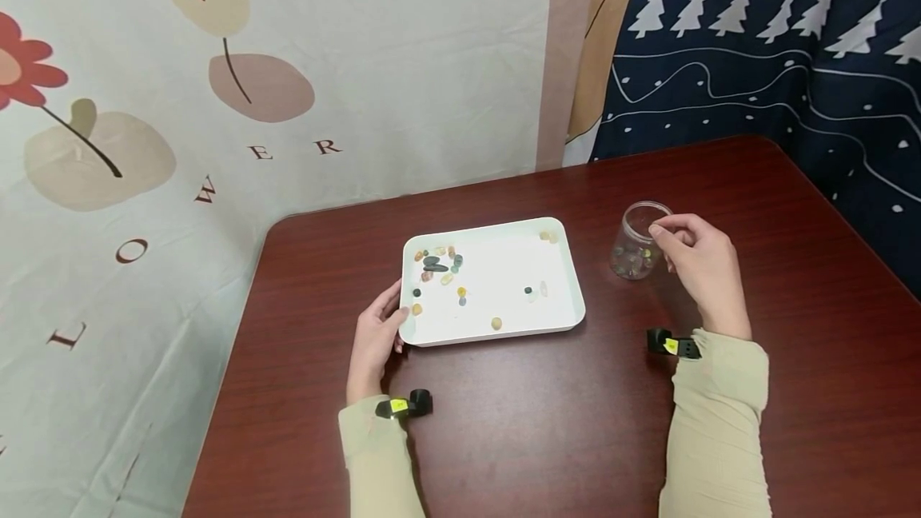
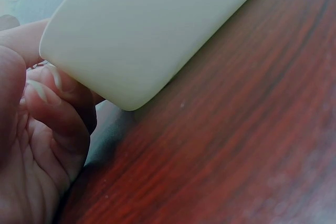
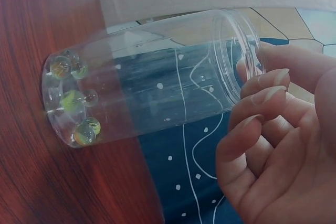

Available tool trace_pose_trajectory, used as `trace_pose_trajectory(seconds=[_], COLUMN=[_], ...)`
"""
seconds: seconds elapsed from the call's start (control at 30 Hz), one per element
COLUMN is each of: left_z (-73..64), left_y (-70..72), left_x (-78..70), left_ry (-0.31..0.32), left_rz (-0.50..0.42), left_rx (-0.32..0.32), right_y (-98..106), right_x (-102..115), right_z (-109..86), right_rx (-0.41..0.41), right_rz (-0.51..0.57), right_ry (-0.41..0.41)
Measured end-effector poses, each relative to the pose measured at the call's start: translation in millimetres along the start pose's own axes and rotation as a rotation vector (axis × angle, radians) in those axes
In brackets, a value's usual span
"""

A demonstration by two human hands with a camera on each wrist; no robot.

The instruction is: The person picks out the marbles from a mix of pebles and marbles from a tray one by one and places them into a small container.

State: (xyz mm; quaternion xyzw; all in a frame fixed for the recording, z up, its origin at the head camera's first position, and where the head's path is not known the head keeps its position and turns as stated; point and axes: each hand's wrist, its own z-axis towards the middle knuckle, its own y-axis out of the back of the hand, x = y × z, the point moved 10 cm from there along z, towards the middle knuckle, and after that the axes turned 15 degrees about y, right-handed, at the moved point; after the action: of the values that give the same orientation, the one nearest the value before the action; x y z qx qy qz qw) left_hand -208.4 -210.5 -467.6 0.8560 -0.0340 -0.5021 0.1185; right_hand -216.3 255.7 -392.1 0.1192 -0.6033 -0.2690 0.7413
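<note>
On the table lies a shallow white tray (image 1: 514,262) with small coloured pebbles (image 1: 435,268), most of them grouped at its upper left. My left hand (image 1: 376,334) grips the tray's left side near the front corner, thumb at the rim. In the left wrist view its fingers (image 2: 58,114) curl beside the tray's pale wall (image 2: 142,35). To the tray's right, a clear jar (image 1: 636,240) stands upright and lidless. My right hand (image 1: 701,262) pinches the jar's rim from the right. Several glass marbles (image 3: 73,100) sit at the jar's bottom in the right wrist view.
The dark red wooden table (image 1: 547,414) carries the tray and jar. A pale printed cloth (image 1: 432,62) hangs behind its back and left edges. At the back right hangs a navy cloth (image 1: 734,86) with white trees. Black bands with small devices circle both wrists.
</note>
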Motion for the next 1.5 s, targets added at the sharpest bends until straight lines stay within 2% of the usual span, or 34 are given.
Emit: trace_pose_trajectory(seconds=[0.53,0.67,1.0,1.13,1.3,1.5], left_z=[2.3,1.9,1.1,5.6,1.3,17.4], left_y=[1.0,0.9,1.4,2.8,2.5,5.3], left_x=[2.0,1.0,0.5,5.1,1.4,16.9], left_ry=[0.011,0.010,0.010,0.014,0.007,0.021], left_rz=[0.004,0.008,-0.003,-0.019,-0.004,-0.013], left_rx=[0.001,0.000,0.009,0.015,0.016,0.010], right_y=[5.0,3.3,-13.2,-22.8,-36.2,-51.7], right_x=[12.6,20.9,48.2,60.9,72.5,82.1], right_z=[-0.3,0.8,1.5,1.9,1.3,2.0], right_rx=[-0.042,-0.054,-0.057,-0.034,0.006,0.047], right_rz=[-0.053,-0.085,-0.038,-0.042,-0.027,-0.005], right_ry=[0.002,0.026,0.112,0.157,0.179,0.207])
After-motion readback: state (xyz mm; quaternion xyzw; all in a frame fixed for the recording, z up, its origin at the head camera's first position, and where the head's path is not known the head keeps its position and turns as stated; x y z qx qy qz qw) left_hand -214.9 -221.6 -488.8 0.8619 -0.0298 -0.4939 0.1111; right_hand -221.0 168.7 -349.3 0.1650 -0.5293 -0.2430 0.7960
